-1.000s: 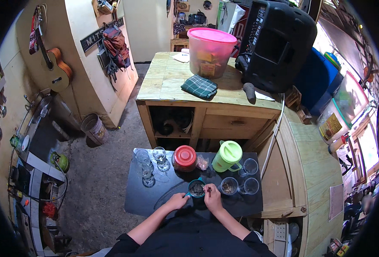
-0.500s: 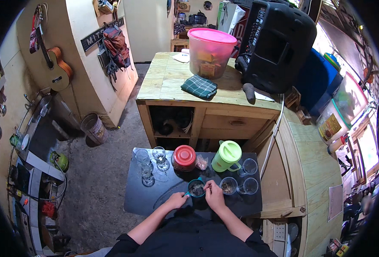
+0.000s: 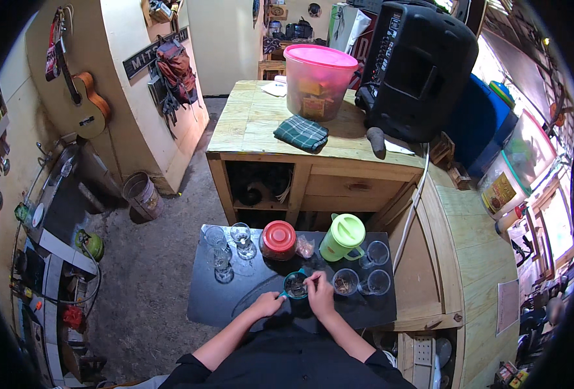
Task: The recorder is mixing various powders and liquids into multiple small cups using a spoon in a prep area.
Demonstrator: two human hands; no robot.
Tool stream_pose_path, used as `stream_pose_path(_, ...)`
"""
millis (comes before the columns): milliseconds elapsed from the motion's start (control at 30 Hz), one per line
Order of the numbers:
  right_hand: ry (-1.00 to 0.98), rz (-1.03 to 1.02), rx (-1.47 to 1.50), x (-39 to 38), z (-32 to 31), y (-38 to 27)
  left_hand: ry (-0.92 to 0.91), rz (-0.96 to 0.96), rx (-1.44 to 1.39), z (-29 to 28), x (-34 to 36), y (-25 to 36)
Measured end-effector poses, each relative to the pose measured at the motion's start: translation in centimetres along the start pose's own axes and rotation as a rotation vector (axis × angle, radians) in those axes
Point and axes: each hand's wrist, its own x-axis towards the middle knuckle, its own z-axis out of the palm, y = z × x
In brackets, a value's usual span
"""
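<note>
In my left hand [image 3: 269, 303] is the short handle of a small teal-rimmed strainer [image 3: 294, 285], held level just above the dark table. Its bowl looks grey and dark inside. My right hand [image 3: 319, 290] is closed in a pinch over the strainer's right rim; what the fingertips hold, if anything, is too small to make out. Just right of that hand stands a glass [image 3: 346, 282] with brownish bits in it. Two more clear glasses [image 3: 374, 282] are beside it. Behind the strainer are a red-lidded jar [image 3: 278, 240], a small pinkish plastic bag [image 3: 305, 246] and a lime-green pitcher [image 3: 343, 238].
Several clear glasses [image 3: 241, 233] occupy the low black table's [image 3: 202, 295] left side. Beyond it rises a wooden counter [image 3: 248, 123] bearing a pink-lidded tub [image 3: 319, 84], a folded green plaid cloth [image 3: 302, 133] and a black loudspeaker [image 3: 423, 71]. A bucket [image 3: 142, 196] sits on the floor at left.
My right hand has shifted slightly left and nearer me over the strainer, fingers still pinched. The left hand stays on the handle.
</note>
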Motion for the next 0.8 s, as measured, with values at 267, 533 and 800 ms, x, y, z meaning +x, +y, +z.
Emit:
stream_pose_path(267, 0.055, 0.134, 0.167, 0.1, -1.2, -0.4, -0.015, -0.018, -0.022, -0.2, -0.2, -0.1)
stream_pose_path(533, 0.031, -0.035, 0.051, -1.8, -0.2, 1.2, -0.021, -0.011, -0.022, 0.0, 0.1, -0.1)
stream_pose_path(800, 0.024, -0.084, -0.035, -1.4, -0.2, 1.6, -0.035, -0.02, 0.001, -0.2, 0.2, 0.2)
